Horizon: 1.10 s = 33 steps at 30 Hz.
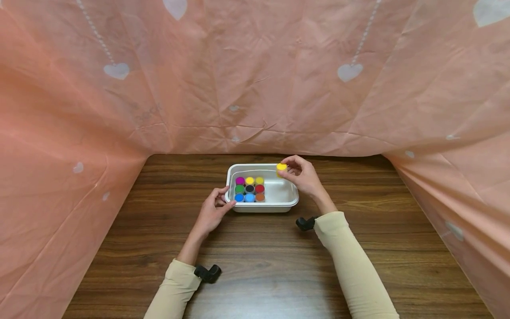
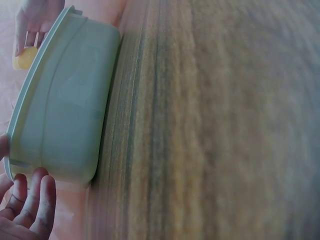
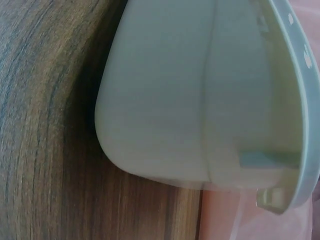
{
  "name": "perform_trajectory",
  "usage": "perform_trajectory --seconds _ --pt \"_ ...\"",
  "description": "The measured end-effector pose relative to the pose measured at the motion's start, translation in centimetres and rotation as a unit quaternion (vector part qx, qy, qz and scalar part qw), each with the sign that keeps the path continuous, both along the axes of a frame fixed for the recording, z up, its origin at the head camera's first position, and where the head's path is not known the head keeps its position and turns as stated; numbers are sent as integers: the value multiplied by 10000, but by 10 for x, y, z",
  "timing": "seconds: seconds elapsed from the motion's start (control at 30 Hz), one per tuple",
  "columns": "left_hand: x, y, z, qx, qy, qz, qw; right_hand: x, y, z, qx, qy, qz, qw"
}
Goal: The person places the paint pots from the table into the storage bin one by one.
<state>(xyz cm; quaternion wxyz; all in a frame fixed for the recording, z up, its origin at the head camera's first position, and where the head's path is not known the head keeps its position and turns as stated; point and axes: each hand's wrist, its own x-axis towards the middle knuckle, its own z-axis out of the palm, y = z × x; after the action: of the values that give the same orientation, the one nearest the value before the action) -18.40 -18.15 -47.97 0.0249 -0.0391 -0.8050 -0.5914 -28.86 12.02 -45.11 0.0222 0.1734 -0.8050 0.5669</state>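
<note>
A white plastic tub (image 1: 263, 208) stands on the table with several small round paint pots in its left part, in rows. Among them are a magenta pot (image 1: 240, 180), a black pot (image 1: 249, 188) and an orange-brown pot (image 1: 260, 197). My left hand (image 1: 211, 210) grips the tub's front left corner, thumb at the rim and fingers against the left end. Over the tub's back right part, my right hand (image 1: 304, 177) pinches a yellow paint pot (image 1: 281, 168) between thumb and fingers. The left wrist view shows this yellow pot (image 2: 25, 59) above the rim; the right wrist view shows mainly the tub's wall (image 3: 165, 100).
Brown wood-grain table (image 1: 255, 248) surface lies around the tub. Pink cloth (image 1: 255, 88) with white hearts hangs behind the table and along both sides. A black wrist camera (image 1: 208, 274) sits at the left sleeve, another black camera (image 1: 306, 223) at the right cuff.
</note>
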Motion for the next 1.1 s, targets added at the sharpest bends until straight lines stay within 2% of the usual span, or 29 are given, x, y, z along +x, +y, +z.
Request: perform_trajectory --seconds 0.5,0.7,0.9,1.1 --pt "0 -1 2 -37 1 -51 10000 -4 -8 -1 407 -268 150 9987" --pt "-2 -1 0 -20 -20 -50 10000 -4 -17 -4 721 -233 3 9971" --pt "-2 -2 0 -15 -26 -47 10000 -4 -29 -9 992 -498 -156 9937" --pt "0 -1 3 98 107 -52 9999 -6 -41 -13 807 -595 -370 9943"
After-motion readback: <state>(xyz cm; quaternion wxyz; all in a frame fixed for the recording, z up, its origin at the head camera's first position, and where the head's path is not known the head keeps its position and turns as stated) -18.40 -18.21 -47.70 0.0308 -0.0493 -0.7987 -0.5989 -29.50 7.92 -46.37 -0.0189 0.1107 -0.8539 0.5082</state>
